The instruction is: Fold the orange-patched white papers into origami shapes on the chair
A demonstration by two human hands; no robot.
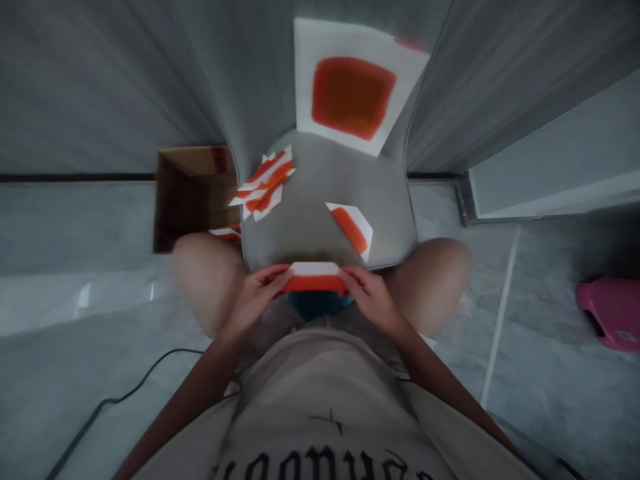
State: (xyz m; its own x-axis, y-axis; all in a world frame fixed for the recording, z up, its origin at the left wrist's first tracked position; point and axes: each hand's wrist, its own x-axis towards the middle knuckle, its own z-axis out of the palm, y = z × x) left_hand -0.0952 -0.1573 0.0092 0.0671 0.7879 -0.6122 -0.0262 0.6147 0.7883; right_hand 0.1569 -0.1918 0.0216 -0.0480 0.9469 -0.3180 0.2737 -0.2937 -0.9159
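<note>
Just off the front edge of the grey chair seat (310,223), an orange-and-white card piece (314,277) is held level, one end per hand. Left end is pinched between thumb and fingers of the left hand (264,284); right end is gripped the same way by the right hand (369,291). Both hands are closed down to the card's thickness, nothing else in either. Step in hand is judged to be two-handed shaping or squaring of this one piece; whether a crease is being pressed can't be told, since the lower face is hidden. A blue item (319,305) is seen below it, not identifiable. On the seat, a loose single piece (354,230) is left by itself right of centre, and an overlapping pile (266,183) is laid at the left edge. Behind, a large printed sheet (353,97) is propped at the chair back. For the next move, even pressure from both thumbs and matched ends would be called for; if one side is pulled harder, the card could be skewed or buckled.
</note>
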